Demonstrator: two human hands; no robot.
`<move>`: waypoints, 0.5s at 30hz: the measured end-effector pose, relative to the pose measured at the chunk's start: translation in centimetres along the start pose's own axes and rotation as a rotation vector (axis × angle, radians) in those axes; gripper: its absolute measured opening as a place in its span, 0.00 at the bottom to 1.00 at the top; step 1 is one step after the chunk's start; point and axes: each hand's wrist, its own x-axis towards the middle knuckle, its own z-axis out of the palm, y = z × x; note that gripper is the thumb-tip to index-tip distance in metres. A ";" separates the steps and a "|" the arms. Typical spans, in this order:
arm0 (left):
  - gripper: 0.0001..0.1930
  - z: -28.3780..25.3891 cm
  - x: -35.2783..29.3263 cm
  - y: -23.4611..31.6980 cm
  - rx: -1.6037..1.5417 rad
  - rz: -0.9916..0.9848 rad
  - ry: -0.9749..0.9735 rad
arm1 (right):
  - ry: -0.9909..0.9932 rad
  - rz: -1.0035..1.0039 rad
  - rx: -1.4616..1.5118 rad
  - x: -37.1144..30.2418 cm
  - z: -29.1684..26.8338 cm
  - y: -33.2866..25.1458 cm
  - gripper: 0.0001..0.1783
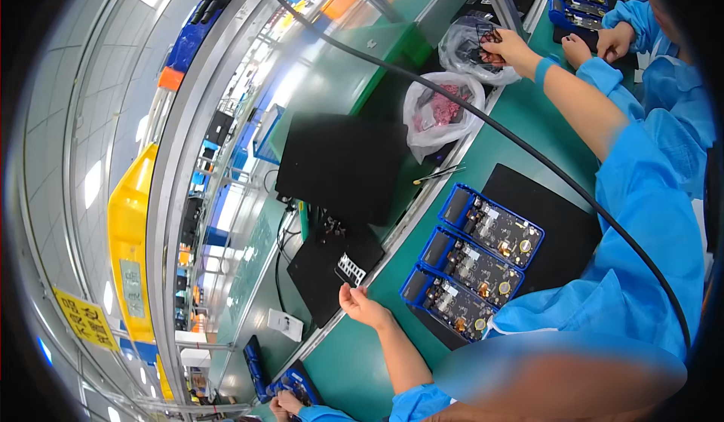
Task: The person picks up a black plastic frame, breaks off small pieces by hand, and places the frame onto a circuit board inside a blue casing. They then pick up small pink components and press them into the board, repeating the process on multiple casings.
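White strip (351, 269): long axis down-right, toward left hand (366, 309).

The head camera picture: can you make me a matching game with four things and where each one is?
Things
1. left hand
2. right hand
3. pink bits
4. three blue cases

Places
A. inside a white bag
B. right by a small white strip
C. on a black mat, side by side
D. at a see-through bag with dark pieces

Right pairs: 1-B, 2-D, 3-A, 4-C
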 end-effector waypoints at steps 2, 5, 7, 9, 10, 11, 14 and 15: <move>0.15 0.5 -1.6 2.4 -0.270 0.135 0.169 | -0.173 -0.013 0.161 -3.2 1.6 -0.8 0.09; 0.15 2.1 -6.9 10.6 -0.564 -0.007 -0.018 | -0.362 0.140 0.144 -11.5 4.4 -1.8 0.09; 0.18 4.0 -10.0 12.4 -0.787 -0.249 -0.347 | -0.591 0.138 0.062 -17.4 7.1 -3.8 0.11; 0.28 7.3 -12.9 13.6 -0.889 -0.553 -0.648 | -0.779 0.263 0.151 -21.7 8.6 -4.0 0.12; 0.31 8.6 -14.2 13.6 -0.929 -0.605 -0.710 | -0.853 0.211 0.065 -23.4 9.5 -3.7 0.12; 0.34 9.8 -15.1 13.5 -0.975 -0.653 -0.773 | -0.926 0.152 -0.021 -24.9 10.2 -3.6 0.12; 0.33 10.7 -15.8 12.9 -0.980 -0.599 -0.756 | -0.945 -0.402 -0.510 -28.0 12.3 -2.7 0.16; 0.33 10.7 -15.8 12.3 -0.977 -0.607 -0.736 | -0.963 -0.392 -0.504 -28.3 12.4 -2.6 0.16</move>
